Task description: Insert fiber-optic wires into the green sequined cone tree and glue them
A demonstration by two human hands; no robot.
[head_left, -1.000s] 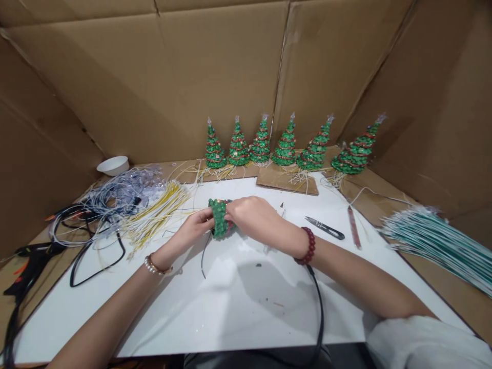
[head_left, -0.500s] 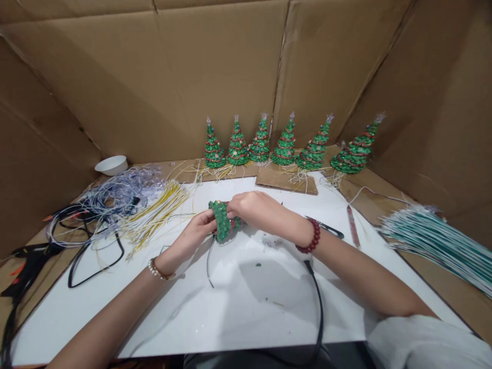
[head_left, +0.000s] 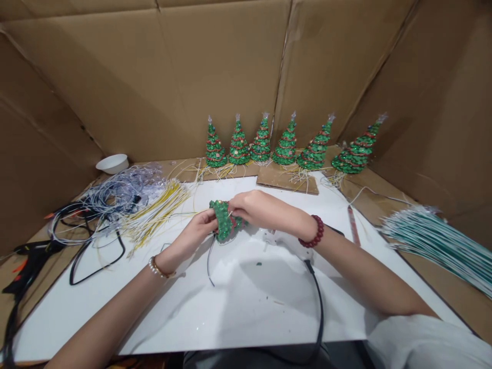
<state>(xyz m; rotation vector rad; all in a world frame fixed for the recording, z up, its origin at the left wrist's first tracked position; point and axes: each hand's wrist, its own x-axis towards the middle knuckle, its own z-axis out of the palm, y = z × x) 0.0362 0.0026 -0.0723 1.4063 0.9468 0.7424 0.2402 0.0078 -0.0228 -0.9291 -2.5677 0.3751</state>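
Both hands meet over the middle of a white board point(head_left: 238, 302). My left hand point(head_left: 198, 226) grips the left side of a small green beaded tree point(head_left: 222, 221) that lies on its side just above the board. My right hand point(head_left: 253, 206) pinches the tree's upper right edge with its fingertips; a thin pale strand shows at the pinch. A dark cord hangs from under the tree. A red bead bracelet is on my right wrist and a pearl bracelet on my left.
Several finished green trees point(head_left: 286, 146) stand along the cardboard back wall. Yellow strands point(head_left: 156, 212) and grey wires point(head_left: 111, 195) lie at left, with a white bowl point(head_left: 112, 163) behind. Green-white strands point(head_left: 442, 241) are piled at right. A black cable point(head_left: 317, 312) runs toward me.
My right hand has shifted slightly right and up along the tree, and its wrist now covers the small snips on the board. The tree has turned a little between my hands.
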